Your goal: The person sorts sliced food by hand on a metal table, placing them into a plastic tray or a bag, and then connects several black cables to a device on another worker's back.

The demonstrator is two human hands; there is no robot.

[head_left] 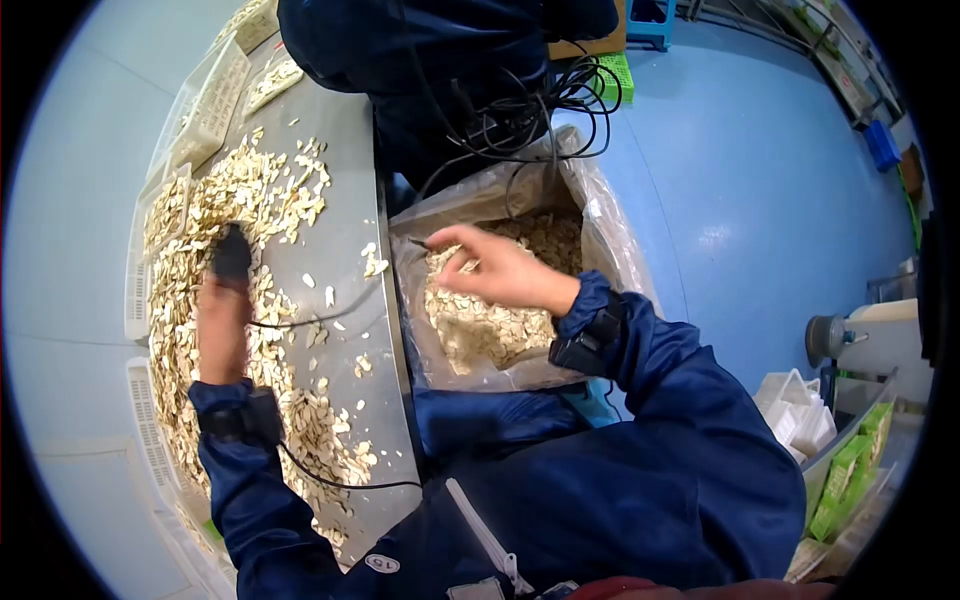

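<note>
My left hand (pixel 225 315) reaches over a heap of pale dried slices (pixel 180 350) on the metal table (pixel 345 200). A dark covering (pixel 232 255) hides its fingers, which look stretched forward onto the slices; I see nothing held. My right hand (pixel 505 272) hovers above a plastic-lined box (pixel 610 225) holding more pale slices (pixel 490 330). Its thumb and index finger are apart. A small dark piece (pixel 418 242) shows by the index fingertip, and I cannot make out whether it touches. Both wrists carry dark straps.
White baskets (pixel 205 105) line the table's far left side. Another person in dark blue clothing (pixel 430 60) is at the top, with tangled black cables (pixel 520 120) in front. Thin wires cross the table. White containers (pixel 795 410) and green packs (pixel 850 470) stand at right.
</note>
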